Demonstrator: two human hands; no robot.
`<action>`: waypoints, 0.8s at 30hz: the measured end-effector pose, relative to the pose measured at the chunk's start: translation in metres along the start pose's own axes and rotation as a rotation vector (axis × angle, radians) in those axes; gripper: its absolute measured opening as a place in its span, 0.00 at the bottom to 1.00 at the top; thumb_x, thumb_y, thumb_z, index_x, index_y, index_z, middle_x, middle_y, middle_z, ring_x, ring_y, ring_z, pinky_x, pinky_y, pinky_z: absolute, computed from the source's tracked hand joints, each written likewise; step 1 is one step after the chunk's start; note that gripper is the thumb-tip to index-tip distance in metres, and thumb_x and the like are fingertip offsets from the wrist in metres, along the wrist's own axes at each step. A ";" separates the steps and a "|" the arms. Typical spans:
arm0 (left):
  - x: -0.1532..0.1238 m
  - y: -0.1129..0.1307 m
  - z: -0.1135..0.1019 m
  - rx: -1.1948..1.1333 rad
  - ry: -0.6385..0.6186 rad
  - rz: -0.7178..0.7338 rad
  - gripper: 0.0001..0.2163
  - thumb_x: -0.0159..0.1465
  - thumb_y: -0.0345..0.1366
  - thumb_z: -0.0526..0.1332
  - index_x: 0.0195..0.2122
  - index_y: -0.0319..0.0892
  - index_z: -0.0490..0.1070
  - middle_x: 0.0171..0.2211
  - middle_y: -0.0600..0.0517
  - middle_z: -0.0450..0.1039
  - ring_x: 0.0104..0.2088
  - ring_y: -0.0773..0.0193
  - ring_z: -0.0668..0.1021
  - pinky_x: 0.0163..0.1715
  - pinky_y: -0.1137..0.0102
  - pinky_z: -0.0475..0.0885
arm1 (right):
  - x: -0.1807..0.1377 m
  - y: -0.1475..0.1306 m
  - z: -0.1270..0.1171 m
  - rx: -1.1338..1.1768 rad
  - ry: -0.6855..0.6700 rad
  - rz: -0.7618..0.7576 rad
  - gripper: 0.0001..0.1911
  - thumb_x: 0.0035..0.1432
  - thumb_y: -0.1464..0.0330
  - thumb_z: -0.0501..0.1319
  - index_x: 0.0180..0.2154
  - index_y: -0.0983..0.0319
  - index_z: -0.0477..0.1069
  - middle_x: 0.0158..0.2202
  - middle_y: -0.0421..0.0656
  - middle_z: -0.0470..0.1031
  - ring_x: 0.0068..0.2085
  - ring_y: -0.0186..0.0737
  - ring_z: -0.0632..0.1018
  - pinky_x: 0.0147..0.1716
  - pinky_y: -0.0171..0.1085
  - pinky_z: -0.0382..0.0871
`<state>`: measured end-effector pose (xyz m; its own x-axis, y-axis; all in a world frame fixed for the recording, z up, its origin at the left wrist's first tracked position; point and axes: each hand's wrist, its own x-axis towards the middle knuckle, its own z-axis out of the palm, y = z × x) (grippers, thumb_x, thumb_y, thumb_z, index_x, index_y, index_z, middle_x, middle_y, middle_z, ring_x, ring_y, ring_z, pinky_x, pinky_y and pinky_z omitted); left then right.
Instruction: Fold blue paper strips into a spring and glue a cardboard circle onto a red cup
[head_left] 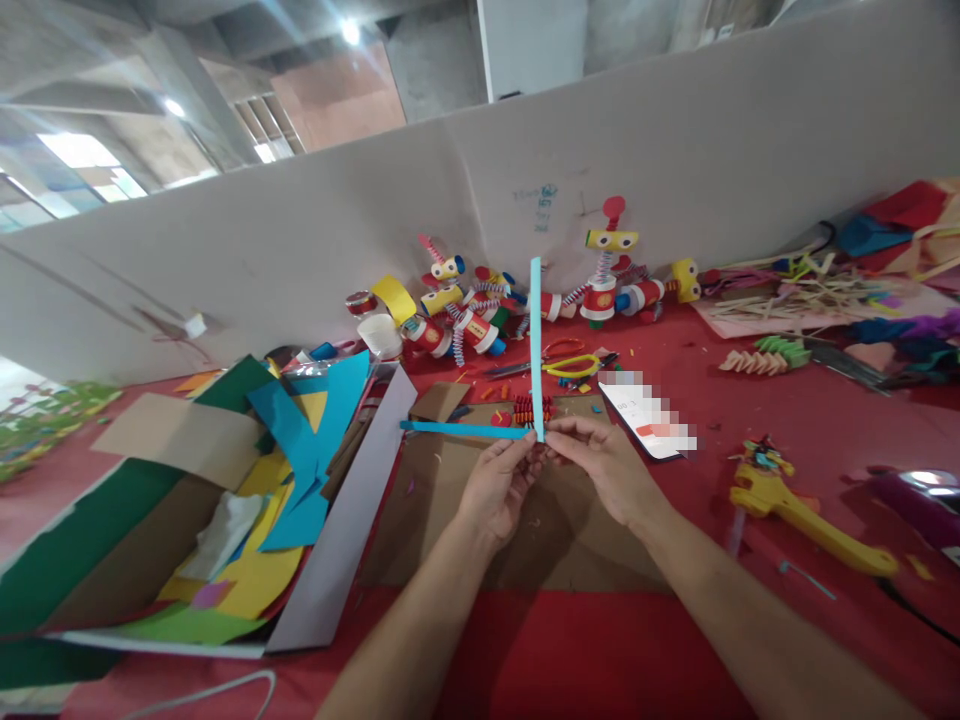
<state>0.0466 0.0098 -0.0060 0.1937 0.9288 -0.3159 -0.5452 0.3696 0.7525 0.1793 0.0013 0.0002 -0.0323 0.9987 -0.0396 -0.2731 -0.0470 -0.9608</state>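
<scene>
Two narrow blue paper strips meet at a right angle between my hands, above a brown cardboard sheet (577, 550). The light blue paper strip (535, 340) points up and away; the darker blue paper strip (465, 430) reaches left. My left hand (504, 480) pinches the corner where they meet, thumb on top. From the other side, my right hand (596, 462) grips the same corner with thumb and fingers closed. Just beyond the fingertips lies a red and orange folded paper spring (525, 408). Whether the strips are joined at the corner is hidden by my fingers.
At left stands a white box (352, 530) of coloured paper. Yellow-handled scissors (570, 366) and a phone (649, 420) lie beyond my hands. A yellow glue gun (810, 520) rests at right. Several paper-spring figures (600, 290) stand or lie along the white partition (315, 220).
</scene>
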 end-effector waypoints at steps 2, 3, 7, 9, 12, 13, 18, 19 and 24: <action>0.000 -0.003 0.000 0.008 0.000 0.067 0.08 0.48 0.34 0.70 0.26 0.36 0.75 0.22 0.52 0.74 0.24 0.73 0.72 0.27 0.77 0.66 | -0.001 0.001 0.001 -0.068 0.023 -0.033 0.12 0.44 0.63 0.67 0.33 0.60 0.76 0.29 0.41 0.77 0.31 0.37 0.75 0.34 0.38 0.67; 0.000 -0.005 0.001 0.023 -0.001 0.103 0.08 0.48 0.35 0.69 0.26 0.37 0.75 0.23 0.52 0.74 0.24 0.73 0.73 0.29 0.76 0.66 | -0.001 0.001 0.001 -0.087 0.040 -0.037 0.12 0.44 0.63 0.67 0.33 0.60 0.76 0.29 0.41 0.77 0.30 0.37 0.75 0.34 0.38 0.67; -0.004 -0.008 0.005 0.159 0.004 0.220 0.09 0.50 0.38 0.68 0.28 0.37 0.76 0.26 0.50 0.76 0.28 0.68 0.74 0.34 0.72 0.67 | -0.001 0.004 0.000 -0.095 0.083 -0.024 0.10 0.45 0.63 0.66 0.29 0.61 0.76 0.26 0.40 0.76 0.28 0.35 0.73 0.33 0.37 0.67; -0.006 -0.008 0.007 0.249 0.033 0.266 0.09 0.51 0.38 0.67 0.28 0.37 0.77 0.25 0.50 0.76 0.28 0.68 0.74 0.33 0.72 0.67 | 0.000 0.005 0.001 -0.069 0.104 -0.007 0.09 0.44 0.63 0.67 0.28 0.62 0.76 0.25 0.40 0.75 0.28 0.34 0.73 0.33 0.37 0.66; -0.008 -0.010 0.007 0.295 0.085 0.301 0.10 0.52 0.39 0.66 0.28 0.37 0.77 0.26 0.50 0.76 0.27 0.68 0.74 0.32 0.72 0.66 | 0.001 0.008 0.002 -0.005 0.118 0.019 0.10 0.42 0.62 0.68 0.28 0.61 0.76 0.26 0.41 0.75 0.27 0.34 0.73 0.33 0.38 0.67; -0.007 -0.011 0.006 0.281 0.097 0.298 0.10 0.52 0.39 0.66 0.28 0.36 0.77 0.26 0.49 0.76 0.28 0.67 0.74 0.33 0.72 0.67 | 0.001 0.009 0.003 0.013 0.113 0.026 0.11 0.42 0.62 0.68 0.28 0.61 0.76 0.26 0.41 0.76 0.27 0.34 0.73 0.33 0.38 0.67; -0.007 -0.014 0.005 0.220 0.119 0.267 0.09 0.51 0.38 0.67 0.27 0.37 0.77 0.26 0.50 0.77 0.28 0.67 0.75 0.34 0.72 0.67 | 0.002 0.011 0.003 0.066 0.092 0.055 0.10 0.42 0.63 0.69 0.28 0.62 0.76 0.26 0.40 0.75 0.27 0.33 0.72 0.33 0.37 0.66; -0.008 -0.013 0.005 0.217 0.107 0.265 0.08 0.51 0.38 0.67 0.27 0.37 0.78 0.26 0.50 0.77 0.28 0.67 0.75 0.34 0.71 0.67 | 0.002 0.011 0.003 0.081 0.091 0.060 0.10 0.42 0.63 0.69 0.28 0.62 0.76 0.25 0.40 0.75 0.27 0.33 0.72 0.32 0.36 0.66; -0.007 -0.007 0.003 0.127 -0.029 0.154 0.08 0.47 0.32 0.69 0.28 0.36 0.77 0.28 0.48 0.77 0.29 0.67 0.76 0.36 0.72 0.69 | 0.005 0.008 -0.003 0.158 0.074 0.096 0.09 0.40 0.65 0.69 0.25 0.62 0.74 0.22 0.37 0.72 0.24 0.30 0.69 0.28 0.34 0.63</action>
<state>0.0513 0.0012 -0.0072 0.1400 0.9744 -0.1759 -0.4629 0.2215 0.8583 0.1801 0.0055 -0.0083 0.0034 0.9880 -0.1544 -0.4198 -0.1387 -0.8969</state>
